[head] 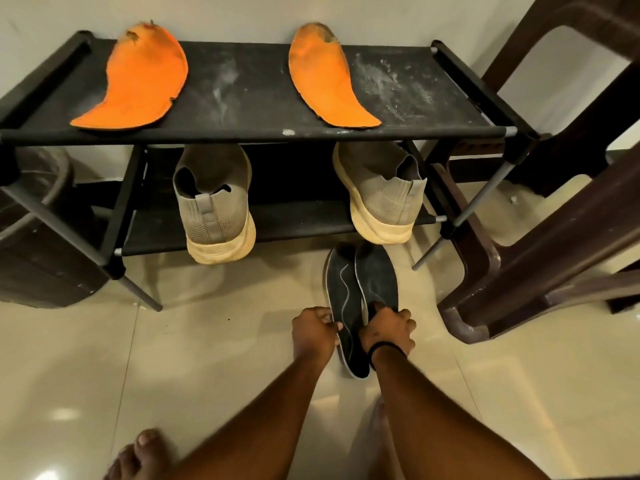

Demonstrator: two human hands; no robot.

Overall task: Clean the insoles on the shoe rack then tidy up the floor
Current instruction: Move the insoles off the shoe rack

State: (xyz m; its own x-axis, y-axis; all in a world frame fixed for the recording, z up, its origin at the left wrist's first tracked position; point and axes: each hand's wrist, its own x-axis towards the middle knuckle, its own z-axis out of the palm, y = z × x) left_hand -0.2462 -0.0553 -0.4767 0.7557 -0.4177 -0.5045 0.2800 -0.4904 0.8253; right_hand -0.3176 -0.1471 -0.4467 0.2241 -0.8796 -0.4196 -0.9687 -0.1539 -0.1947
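Two orange insoles lie on the top shelf of the black shoe rack, one at the left and one right of the middle; white dust marks the shelf between and beside them. Down on the floor in front of the rack are two dark insoles. My left hand pinches the edge of the left dark insole. My right hand grips the right dark insole near its heel end. The two dark insoles overlap side by side.
A pair of beige knit shoes stands on the lower shelf, left shoe and right shoe. Brown plastic chairs crowd the right side. A dark round bin sits at the left. My bare foot is on the glossy tile floor.
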